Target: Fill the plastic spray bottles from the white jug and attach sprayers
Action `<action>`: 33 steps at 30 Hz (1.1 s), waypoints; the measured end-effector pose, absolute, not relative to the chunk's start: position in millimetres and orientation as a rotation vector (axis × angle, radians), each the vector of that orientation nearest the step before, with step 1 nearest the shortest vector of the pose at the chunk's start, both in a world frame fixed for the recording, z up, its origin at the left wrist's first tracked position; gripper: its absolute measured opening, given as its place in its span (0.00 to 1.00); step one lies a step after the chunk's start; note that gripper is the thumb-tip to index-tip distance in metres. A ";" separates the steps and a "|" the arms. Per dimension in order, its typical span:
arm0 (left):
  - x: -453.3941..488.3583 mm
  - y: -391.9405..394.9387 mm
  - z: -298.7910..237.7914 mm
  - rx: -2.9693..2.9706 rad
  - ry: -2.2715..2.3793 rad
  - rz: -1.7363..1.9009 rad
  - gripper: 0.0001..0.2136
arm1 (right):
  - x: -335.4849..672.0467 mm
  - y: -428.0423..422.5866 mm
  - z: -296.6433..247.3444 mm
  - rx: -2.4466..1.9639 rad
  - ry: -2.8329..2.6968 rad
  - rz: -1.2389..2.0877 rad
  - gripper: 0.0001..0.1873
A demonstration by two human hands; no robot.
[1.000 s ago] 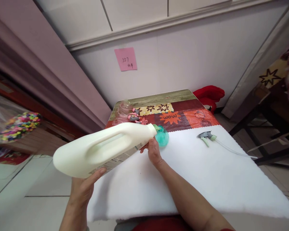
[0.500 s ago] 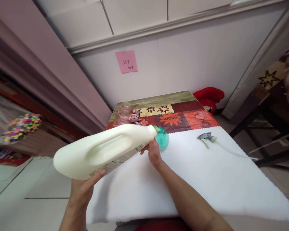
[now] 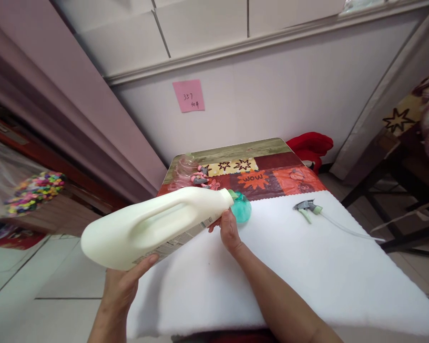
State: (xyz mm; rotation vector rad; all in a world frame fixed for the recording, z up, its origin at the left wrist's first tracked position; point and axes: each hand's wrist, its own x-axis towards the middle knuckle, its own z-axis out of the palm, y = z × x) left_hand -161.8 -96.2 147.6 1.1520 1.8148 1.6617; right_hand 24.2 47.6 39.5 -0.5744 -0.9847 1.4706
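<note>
A large cream-coloured detergent jug (image 3: 164,221) with a moulded handle is tilted sideways over the table, its mouth pointing right. My left hand (image 3: 130,278) is closed under the jug's lower end, thumb along the label side. My right hand (image 3: 229,231) is closed round the underside near the neck; its fingers are partly hidden by the jug. The jug's green spout meets the mouth of a small teal spray bottle (image 3: 242,208) standing on the white cloth. Whether liquid is flowing I cannot make out. To the right lies a grey and green trigger sprayer head (image 3: 308,208) with its thin tube.
Clear bottles with pink and grey trigger tops (image 3: 191,174) lie at the table's back left. White cloth (image 3: 289,267) covers the front over a patterned tablecloth (image 3: 289,181). A pink note (image 3: 188,95) is on the wall, and a dark stool (image 3: 386,190) stands right.
The view has shifted slightly, so everything sits a little lower. Both hands keep their hold, and the jug stays tilted at the teal bottle's mouth.
</note>
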 end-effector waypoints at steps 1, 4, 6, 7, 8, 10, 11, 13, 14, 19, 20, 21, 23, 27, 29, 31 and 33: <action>-162.1 -96.3 147.5 1.120 1.793 1.667 0.30 | 24.4 47.5 39.7 -0.574 -0.985 1.469 0.37; -164.5 -96.7 145.8 1.067 1.757 1.666 0.32 | 25.6 47.3 40.5 -0.583 -0.998 1.466 0.37; -166.4 -97.2 144.5 1.061 1.746 1.665 0.31 | 26.1 47.3 40.4 -0.581 -1.003 1.469 0.37; -167.1 -97.6 144.0 1.062 1.740 1.666 0.32 | 26.0 47.4 40.0 -0.576 -1.000 1.472 0.37; -167.9 -98.0 143.6 1.062 1.734 1.668 0.32 | 25.7 47.5 39.3 -0.569 -0.993 1.477 0.37; -169.2 -98.9 143.0 1.056 1.729 1.661 0.33 | 24.4 47.9 37.4 -0.555 -0.977 1.486 0.36; -169.9 -99.3 142.7 1.046 1.737 1.658 0.33 | 23.7 48.1 36.5 -0.550 -0.970 1.488 0.36; -171.1 -99.8 142.1 1.034 1.750 1.651 0.32 | 22.2 48.6 34.8 -0.547 -0.962 1.487 0.36; -171.7 -100.0 141.7 1.036 1.753 1.650 0.32 | 21.7 48.7 34.3 -0.550 -0.960 1.485 0.37; -172.3 -99.5 140.7 1.075 1.753 1.648 0.34 | 21.7 49.0 33.7 -0.554 -0.961 1.483 0.37; -172.2 -99.2 140.5 1.085 1.754 1.646 0.33 | 22.1 48.9 34.1 -0.555 -0.966 1.481 0.37; -172.1 -98.9 140.1 1.091 1.755 1.644 0.32 | 22.6 48.8 34.7 -0.557 -0.974 1.478 0.37; -172.3 -98.3 139.1 1.093 1.753 1.648 0.31 | 23.6 48.6 36.1 -0.565 -0.993 1.472 0.37; -174.2 -98.1 137.8 1.091 1.734 1.667 0.31 | 25.2 48.3 38.3 -0.560 -1.006 1.460 0.36; -174.3 -98.3 138.3 1.099 1.721 1.677 0.32 | 25.1 48.4 38.1 -0.554 -1.010 1.457 0.36; -172.9 -98.4 139.6 1.101 1.716 1.681 0.32 | 24.7 48.6 37.3 -0.550 -1.013 1.455 0.35; -170.4 -98.3 141.1 1.101 1.722 1.685 0.31 | 24.1 48.7 36.4 -0.548 -1.007 1.456 0.34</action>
